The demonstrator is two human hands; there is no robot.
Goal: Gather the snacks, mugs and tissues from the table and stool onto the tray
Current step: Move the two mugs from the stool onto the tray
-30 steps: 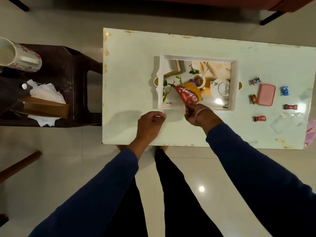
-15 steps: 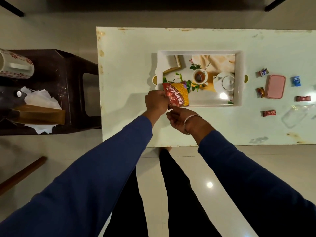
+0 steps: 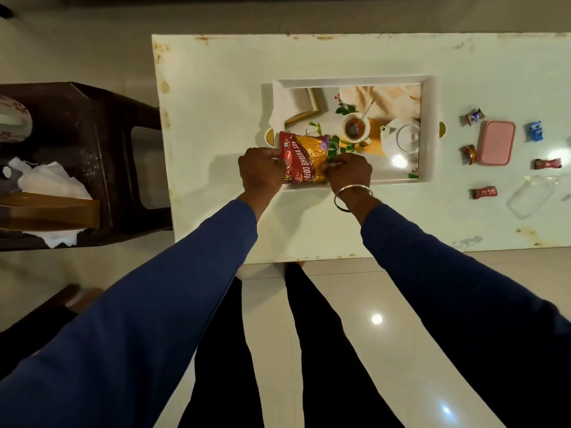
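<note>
Closest to the person, two arms in blue sleeves reach forward over the near edge of the pale worktop (image 3: 216, 88). Left hand (image 3: 261, 173) and right hand (image 3: 350, 173) both hold one red and yellow snack packet (image 3: 304, 159): the left grip is pinching its left edge, the right grip is pinching its right lower corner, and a metal bangle (image 3: 352, 196) sits on the right wrist. This packet lies over the near left corner of the white tray (image 3: 429, 128), partly inside it and partly across the near rim. On the tray floor is a printed picture of a teapot, a cup and leaves.

To the right of the tray, on the worktop, a pink box (image 3: 496, 143) rests among small wrapped sweets: a red sweet (image 3: 484, 192) nearest, a brown sweet (image 3: 469, 154) just beside the box, another red sweet (image 3: 547, 164), a blue sweet (image 3: 536, 131) and a dark sweet (image 3: 474, 116) farther away. Near the right edge is a clear plastic item (image 3: 531, 196), too faint to name.

At the left stands a dark stool (image 3: 92, 125), well apart from the tray. It carries white tissues (image 3: 49, 180), a brown holder (image 3: 52, 211) lying over them, and a flowered mug (image 3: 14, 123) at the far side.
</note>
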